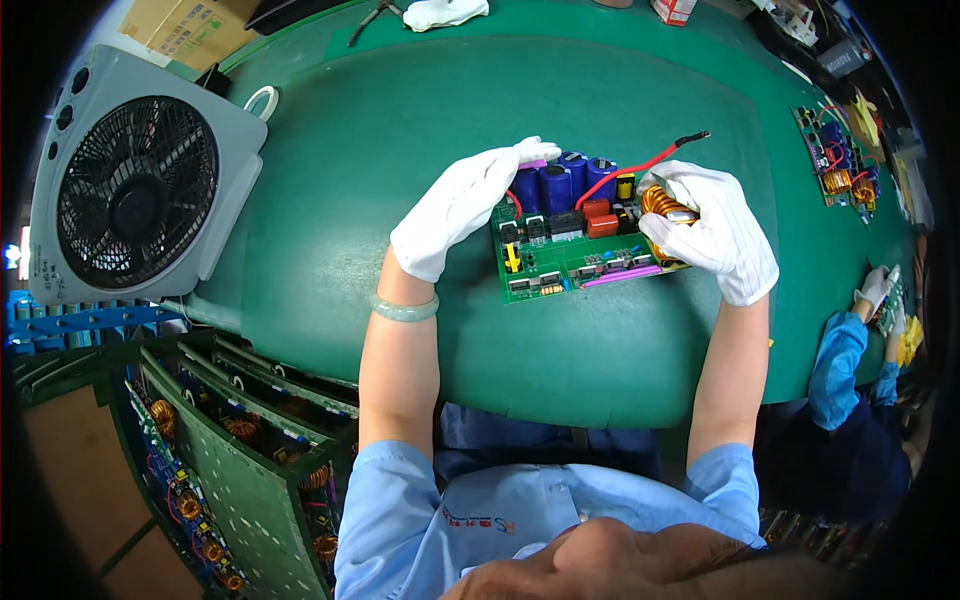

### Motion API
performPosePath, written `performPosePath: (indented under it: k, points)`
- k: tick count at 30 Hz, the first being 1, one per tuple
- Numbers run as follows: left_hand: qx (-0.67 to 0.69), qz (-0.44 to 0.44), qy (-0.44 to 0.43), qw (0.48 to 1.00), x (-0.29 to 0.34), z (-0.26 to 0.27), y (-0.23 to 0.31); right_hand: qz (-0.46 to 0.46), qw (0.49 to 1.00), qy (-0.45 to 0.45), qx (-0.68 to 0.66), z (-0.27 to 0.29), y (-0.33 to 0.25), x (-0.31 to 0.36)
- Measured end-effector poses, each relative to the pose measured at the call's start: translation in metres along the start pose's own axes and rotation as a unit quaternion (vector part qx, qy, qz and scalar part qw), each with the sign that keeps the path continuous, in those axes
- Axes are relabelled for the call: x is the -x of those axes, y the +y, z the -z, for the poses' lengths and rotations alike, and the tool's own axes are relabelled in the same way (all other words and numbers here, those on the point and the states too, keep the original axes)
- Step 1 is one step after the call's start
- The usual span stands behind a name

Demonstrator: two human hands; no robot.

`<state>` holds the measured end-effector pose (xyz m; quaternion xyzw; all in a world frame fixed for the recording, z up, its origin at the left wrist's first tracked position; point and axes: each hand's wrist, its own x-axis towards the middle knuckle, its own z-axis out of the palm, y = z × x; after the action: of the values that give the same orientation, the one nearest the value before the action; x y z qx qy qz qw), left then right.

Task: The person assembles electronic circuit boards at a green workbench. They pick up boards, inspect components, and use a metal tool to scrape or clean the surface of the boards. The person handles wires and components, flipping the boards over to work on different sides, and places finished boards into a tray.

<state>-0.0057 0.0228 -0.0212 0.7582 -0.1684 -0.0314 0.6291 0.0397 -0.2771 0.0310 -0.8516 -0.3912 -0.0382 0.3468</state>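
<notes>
A green circuit board (545, 275) lies in front of me on the table, crowded with parts. Blue capacitors (556, 188) stand along its far side, and a thick red wire (640, 173) with a black end sticks up to the far right. My left hand (465, 205), in a white glove, grips the board's left edge, its fingers stretched along the far left corner; its thumb is hidden. My white-gloved right hand (722, 228) is closed round the board's right end, thumb and fingers about a copper coil (662, 203). A purple strip (622, 275) runs along the near edge.
A grey box fan (140, 190) stands at the left. Below it, green racks (225, 440) hold several similar boards. More boards (838, 165) lie at the far right, where a co-worker's gloved hand (877, 288) works. A tape roll (262, 103) sits beside the fan.
</notes>
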Motion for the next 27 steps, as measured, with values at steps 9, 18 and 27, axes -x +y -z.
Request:
performPosePath:
  k: [9,18,27]
  points:
    - [-0.037,0.024,-0.002,0.999,0.001,-0.001,0.005,0.016,1.000,0.024,0.004,-0.002,-0.001,0.001]
    - [-0.283,-0.056,-0.013,0.957,0.024,-0.019,0.056,-0.044,0.997,0.012,-0.067,0.001,-0.007,0.000]
    - [-0.308,-0.038,-0.048,0.950,0.021,-0.024,0.057,-0.065,0.997,0.003,-0.037,0.003,-0.005,0.002]
